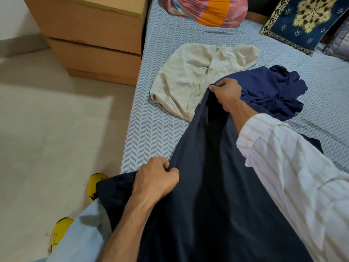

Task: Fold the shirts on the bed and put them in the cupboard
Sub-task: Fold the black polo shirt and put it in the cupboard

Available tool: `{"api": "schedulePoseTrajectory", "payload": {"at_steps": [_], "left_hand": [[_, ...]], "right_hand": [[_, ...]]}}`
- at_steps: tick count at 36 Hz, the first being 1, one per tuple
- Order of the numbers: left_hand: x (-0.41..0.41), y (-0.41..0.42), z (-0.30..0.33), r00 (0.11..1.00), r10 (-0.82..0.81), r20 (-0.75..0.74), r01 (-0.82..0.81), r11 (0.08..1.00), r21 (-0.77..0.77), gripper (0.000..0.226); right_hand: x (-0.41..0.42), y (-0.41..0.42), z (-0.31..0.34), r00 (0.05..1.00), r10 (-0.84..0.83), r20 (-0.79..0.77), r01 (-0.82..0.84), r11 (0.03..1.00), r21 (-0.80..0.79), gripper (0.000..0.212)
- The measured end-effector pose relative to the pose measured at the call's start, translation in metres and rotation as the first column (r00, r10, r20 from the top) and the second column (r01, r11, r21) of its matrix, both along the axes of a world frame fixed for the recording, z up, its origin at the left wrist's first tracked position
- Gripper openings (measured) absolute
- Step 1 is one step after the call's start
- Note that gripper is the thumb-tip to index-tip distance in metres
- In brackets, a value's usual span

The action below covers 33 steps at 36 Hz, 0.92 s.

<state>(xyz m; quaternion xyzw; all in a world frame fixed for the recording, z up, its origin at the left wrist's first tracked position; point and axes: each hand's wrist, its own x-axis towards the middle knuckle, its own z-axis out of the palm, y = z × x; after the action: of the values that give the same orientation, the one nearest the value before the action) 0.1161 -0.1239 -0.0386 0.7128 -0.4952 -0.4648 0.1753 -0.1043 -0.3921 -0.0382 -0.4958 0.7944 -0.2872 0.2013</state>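
A dark navy shirt [211, 182] is stretched between my two hands over the near edge of the bed [151, 127]. My left hand [156, 178] grips its lower edge close to me. Farther up, my right hand [226, 93] pinches its far edge. A crumpled cream shirt [194, 76] lies on the bed just beyond my right hand. Beside it on the right, a blue shirt [277, 89] lies bunched and is partly hidden by my right hand.
A wooden drawer unit [94, 40] stands on the floor left of the bed. A pink and orange bundle [205, 10] and a dark blue patterned cushion [306, 21] sit at the head of the bed. My yellow shoes [96, 184] are on the grey floor.
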Motion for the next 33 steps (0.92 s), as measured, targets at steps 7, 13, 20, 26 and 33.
{"api": "schedulePoseTrajectory", "payload": {"at_steps": [7,13,20,26,33], "left_hand": [[0.000,0.000,0.001,1.000,0.004,-0.009,-0.004,1.000,0.003,0.024],[-0.001,-0.002,0.001,1.000,-0.002,0.008,0.002,1.000,0.014,0.022],[-0.001,-0.002,0.003,1.000,0.000,0.003,0.000,1.000,0.022,0.029],[-0.001,-0.001,0.008,0.998,0.050,-0.048,-0.048,0.998,0.033,0.049],[0.003,0.000,0.011,0.996,0.088,0.012,-0.088,0.995,0.043,0.021]], "right_hand": [[0.011,-0.003,0.010,0.986,0.100,0.134,-0.106,0.994,0.040,0.008],[0.011,-0.007,0.018,0.969,0.117,0.217,-0.157,0.971,0.181,0.006],[0.005,-0.005,0.017,0.989,0.122,0.080,-0.141,0.940,0.311,0.055],[0.009,-0.010,0.021,0.978,0.048,0.203,-0.104,0.957,0.272,0.041],[0.011,-0.015,0.025,0.946,0.025,0.322,-0.071,0.989,0.131,0.013]]}}
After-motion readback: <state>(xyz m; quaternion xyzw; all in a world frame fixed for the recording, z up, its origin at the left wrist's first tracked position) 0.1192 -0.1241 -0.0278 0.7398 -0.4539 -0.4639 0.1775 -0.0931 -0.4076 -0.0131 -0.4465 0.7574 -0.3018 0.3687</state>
